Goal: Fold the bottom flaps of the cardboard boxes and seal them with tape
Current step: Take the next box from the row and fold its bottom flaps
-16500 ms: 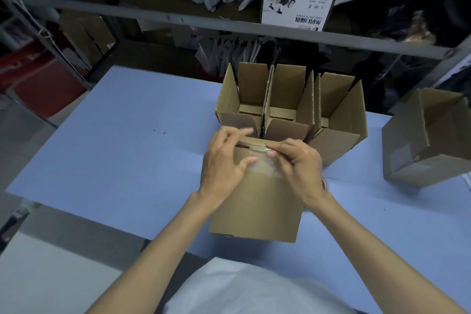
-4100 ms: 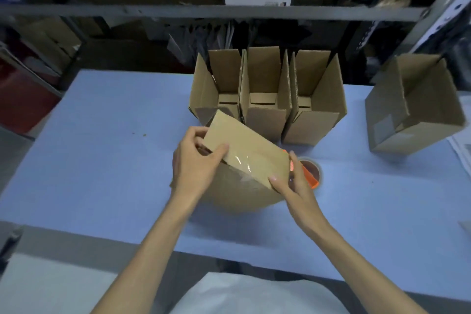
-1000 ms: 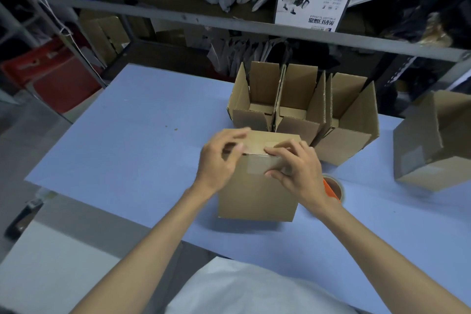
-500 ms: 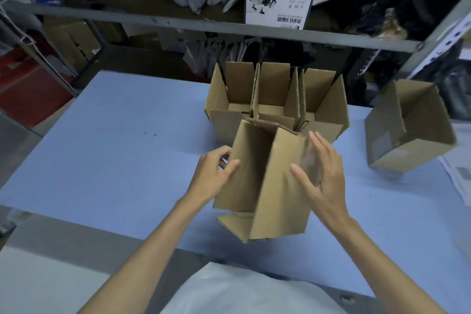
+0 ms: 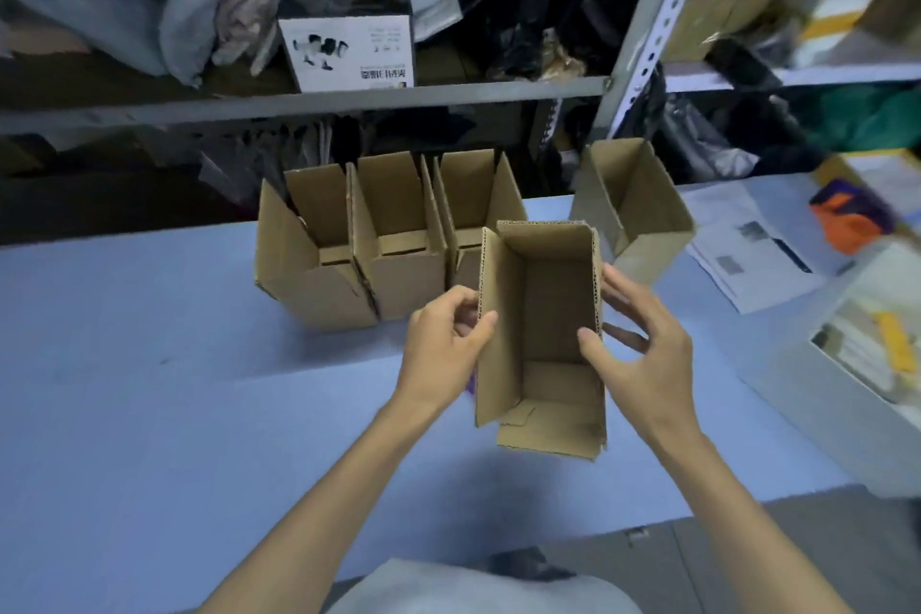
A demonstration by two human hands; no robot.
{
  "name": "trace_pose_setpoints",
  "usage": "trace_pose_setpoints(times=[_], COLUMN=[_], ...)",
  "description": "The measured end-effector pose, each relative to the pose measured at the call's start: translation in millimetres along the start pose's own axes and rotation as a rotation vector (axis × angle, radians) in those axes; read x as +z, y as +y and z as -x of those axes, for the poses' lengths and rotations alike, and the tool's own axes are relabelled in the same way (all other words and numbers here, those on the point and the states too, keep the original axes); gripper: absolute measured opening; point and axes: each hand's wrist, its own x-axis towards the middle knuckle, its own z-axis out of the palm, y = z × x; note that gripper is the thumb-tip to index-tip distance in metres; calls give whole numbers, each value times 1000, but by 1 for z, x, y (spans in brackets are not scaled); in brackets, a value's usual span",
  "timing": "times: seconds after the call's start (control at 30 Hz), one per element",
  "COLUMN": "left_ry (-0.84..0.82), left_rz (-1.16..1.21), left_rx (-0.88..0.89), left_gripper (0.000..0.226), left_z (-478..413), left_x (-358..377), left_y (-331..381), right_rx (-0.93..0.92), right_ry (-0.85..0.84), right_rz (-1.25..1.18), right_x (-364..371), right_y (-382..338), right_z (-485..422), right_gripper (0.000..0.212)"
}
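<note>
The cardboard box (image 5: 548, 294) is plain brown corrugated board, narrow and deep. It is held open end up towards the head camera, so the view goes straight down its shaft to the folded flaps that close its floor. Its top flaps stand up, their fluted edges showing pale along the rim, and the near flap juts out towards the person. It sits between both hands over the blue table (image 5: 174, 389), just in front of the right end of a row of three open boxes (image 5: 398, 274) and near a fourth box (image 5: 643, 214) further right. The left hand (image 5: 443, 349) pinches the left wall, thumb on the rim edge and fingers curled behind it. The right hand (image 5: 648, 354) grips the right wall, thumb inside and fingers spread on the outside. The outer bottom face is turned away, so any tape on it cannot be seen, and from inside the floor is too dim to tell a seam from tape. Whether the box touches the table or hangs clear of it cannot be told. A small purple patch shows at its lower left edge, too little to identify. At the far right, papers (image 5: 747, 259) and a grey tray (image 5: 807, 414) are blurred, and the tray is cut off by the frame.
</note>
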Motion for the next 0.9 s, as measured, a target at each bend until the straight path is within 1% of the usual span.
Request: trace_pose_setpoints(times=[0.07, 0.1, 0.17, 0.27, 0.33, 0.4, 0.47, 0.53, 0.63, 0.77, 0.87, 0.9], left_ry=[3, 8, 9, 29, -6, -39, -80, -107, -64, 11, 9, 6], left_rz=[-2, -14, -70, -121, -159, -175, -170, -174, -223, -271, -283, -296], left_rx=[-35, -50, -80, -119, -126, -129, -126, -111, -113, -114, -119, -125], left_gripper=[17, 16, 4, 7, 9, 18, 35, 42, 44, 37, 33, 33], left_z=[-11, -18, -33, -56, -72, -88, -104, -120, -146, -181, -205, -211], left_x=[16, 23, 36, 50, 57, 65, 71, 77, 89, 112, 128, 133], left_y=[12, 19, 31, 48, 57, 62, 64, 64, 65, 63, 56, 54], right_rx=[44, 52, 52, 82, 102, 109, 118, 98, 49, 11, -25, -15], right_ry=[66, 81, 61, 12, 26, 39, 28, 4, -12, -75, -100, -98], right_rz=[3, 25, 92, 94, 85, 102, 139, 178, 289, 430, 592, 611], right_x=[-9, -13, -20, -31, -36, -37, -37, -39, -39, -34, -24, -20], right_y=[2, 4, 7, 11, 15, 20, 26, 34, 49, 73, 96, 103], right_z=[-9, -14, -27, -48, -64, -82, -101, -124, -163, -212, -235, -240], right_gripper=[61, 59, 59, 66, 65, 64, 61, 58, 50, 41, 44, 45])
